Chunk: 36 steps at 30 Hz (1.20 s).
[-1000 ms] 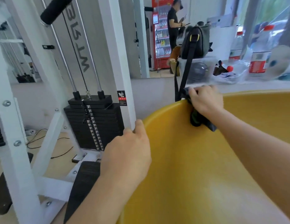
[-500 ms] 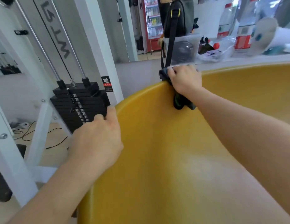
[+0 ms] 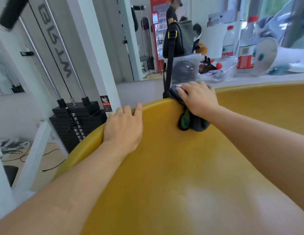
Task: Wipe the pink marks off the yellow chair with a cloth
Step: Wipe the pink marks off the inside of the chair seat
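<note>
The yellow chair (image 3: 173,167) fills the lower right of the head view, its curved rim running from the left up to the far edge. My left hand (image 3: 123,126) grips that rim on the left side. My right hand (image 3: 198,97) presses a dark grey cloth (image 3: 195,123) with a green patch against the top of the rim. The cloth hangs down inside the shell under my palm. No pink marks show on the yellow surface; my hand and the cloth hide the spot beneath them.
A white weight machine with a black weight stack (image 3: 76,119) stands close on the left. A black bag strap (image 3: 169,68) hangs just behind the rim. A ledge beyond holds bottles (image 3: 246,48) and clutter. A person (image 3: 172,12) stands far back by a red vending machine.
My left hand has slid along the rim toward my right hand. The right hand stays on the cloth at the rim top. The camera has tilted, shifting the view.
</note>
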Tool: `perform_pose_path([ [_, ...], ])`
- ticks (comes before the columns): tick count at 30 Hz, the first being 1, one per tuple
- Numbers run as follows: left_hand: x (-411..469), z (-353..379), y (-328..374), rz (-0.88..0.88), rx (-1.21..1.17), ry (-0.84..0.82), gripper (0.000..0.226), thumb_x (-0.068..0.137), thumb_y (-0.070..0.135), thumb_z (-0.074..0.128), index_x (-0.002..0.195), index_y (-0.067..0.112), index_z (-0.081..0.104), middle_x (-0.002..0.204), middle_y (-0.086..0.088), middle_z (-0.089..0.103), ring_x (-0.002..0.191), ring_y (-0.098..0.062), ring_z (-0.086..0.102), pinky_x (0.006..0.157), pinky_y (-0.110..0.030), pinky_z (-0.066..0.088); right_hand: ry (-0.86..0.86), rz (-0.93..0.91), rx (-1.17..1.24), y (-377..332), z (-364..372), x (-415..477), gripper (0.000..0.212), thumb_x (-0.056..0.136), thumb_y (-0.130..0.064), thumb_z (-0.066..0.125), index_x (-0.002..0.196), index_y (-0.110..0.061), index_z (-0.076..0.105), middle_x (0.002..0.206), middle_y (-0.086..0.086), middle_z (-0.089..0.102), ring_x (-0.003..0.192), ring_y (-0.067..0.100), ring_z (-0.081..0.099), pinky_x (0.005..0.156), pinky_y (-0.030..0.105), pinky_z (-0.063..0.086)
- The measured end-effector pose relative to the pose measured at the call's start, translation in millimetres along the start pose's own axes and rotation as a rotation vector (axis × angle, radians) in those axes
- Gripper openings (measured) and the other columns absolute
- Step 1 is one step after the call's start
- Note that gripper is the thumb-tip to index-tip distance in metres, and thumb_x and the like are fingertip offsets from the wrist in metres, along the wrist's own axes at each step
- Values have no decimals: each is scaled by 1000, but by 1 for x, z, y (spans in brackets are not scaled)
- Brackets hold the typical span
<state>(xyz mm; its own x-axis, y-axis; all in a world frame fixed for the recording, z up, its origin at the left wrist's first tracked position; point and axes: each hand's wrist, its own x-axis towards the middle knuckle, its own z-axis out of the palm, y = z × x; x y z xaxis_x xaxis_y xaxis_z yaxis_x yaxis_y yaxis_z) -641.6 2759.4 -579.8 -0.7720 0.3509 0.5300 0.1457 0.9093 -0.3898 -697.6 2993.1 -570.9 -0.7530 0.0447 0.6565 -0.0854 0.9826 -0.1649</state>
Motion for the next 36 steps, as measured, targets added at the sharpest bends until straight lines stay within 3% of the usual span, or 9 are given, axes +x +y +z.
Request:
perform_pose_path([
  [6, 0, -13, 3, -96, 29, -89, 53, 98, 29, 32, 147, 18, 15, 130, -12, 49, 113, -29, 49, 90, -40, 38, -18, 345, -89, 90, -39, 1, 49, 100, -45, 23, 104, -16, 63, 118, 16, 62, 117, 34, 47, 99, 48, 35],
  [11, 61, -22, 100, 5, -231, -138, 63, 89, 43, 39, 141, 8, 30, 139, -11, 42, 125, -29, 39, 103, -43, 30, -80, 64, 28, 11, -4, 5, 43, 99, -47, 27, 104, -22, 62, 117, 4, 62, 119, 29, 46, 94, 44, 34],
  [14, 88, -10, 129, -16, -302, -49, 63, 85, 45, 43, 138, 10, 34, 135, -10, 47, 124, -27, 42, 102, -40, 31, -89, -26, 11, 32, -5, 13, 42, 100, -50, 26, 104, -26, 60, 112, 0, 62, 114, 27, 49, 87, 43, 34],
  [18, 87, 13, 120, -68, -390, 7, 64, 88, 51, 40, 145, 25, 26, 144, -2, 39, 133, -23, 32, 109, -44, 23, -2, -68, -97, 91, -18, 7, 45, 100, -51, 25, 103, -24, 60, 112, 2, 64, 113, 28, 52, 95, 47, 35],
  [26, 90, -1, 133, -86, -301, -94, 78, 78, 41, 56, 145, 25, 21, 145, -2, 36, 133, -26, 31, 111, -49, 22, -10, 487, -319, 272, -129, -43, 61, 97, -53, 20, 99, -12, 66, 102, 22, 64, 96, 38, 57, 82, 45, 49],
  [29, 115, -33, 201, 62, -379, -129, 85, 75, 37, 57, 148, 25, 14, 152, -2, 26, 139, -27, 24, 114, -54, 16, -41, 345, -314, 233, -102, -33, 56, 95, -57, 22, 117, -21, 59, 121, 15, 61, 114, 37, 50, 95, 46, 42],
  [31, 133, -58, 263, 177, -453, -101, 79, 74, 37, 56, 144, 17, 25, 148, -5, 33, 137, -25, 28, 113, -48, 20, -79, 179, -273, 203, -75, -28, 46, 97, -55, 23, 131, -34, 46, 132, 7, 55, 122, 36, 44, 98, 47, 34],
  [33, 140, -67, 297, 140, -463, -55, 75, 73, 40, 57, 138, 13, 33, 142, -5, 40, 133, -24, 33, 112, -43, 24, -118, 123, -217, 202, -70, -22, 41, 100, -50, 24, 138, -43, 36, 134, 3, 53, 123, 36, 43, 96, 47, 35],
  [36, 137, -51, 296, 153, -374, -12, 87, 74, 44, 57, 147, 16, 20, 151, -4, 29, 140, -23, 24, 116, -44, 16, -139, 76, -216, 232, -88, -32, 38, 99, -49, 31, 136, -42, 40, 134, 0, 52, 123, 33, 42, 94, 47, 39],
])
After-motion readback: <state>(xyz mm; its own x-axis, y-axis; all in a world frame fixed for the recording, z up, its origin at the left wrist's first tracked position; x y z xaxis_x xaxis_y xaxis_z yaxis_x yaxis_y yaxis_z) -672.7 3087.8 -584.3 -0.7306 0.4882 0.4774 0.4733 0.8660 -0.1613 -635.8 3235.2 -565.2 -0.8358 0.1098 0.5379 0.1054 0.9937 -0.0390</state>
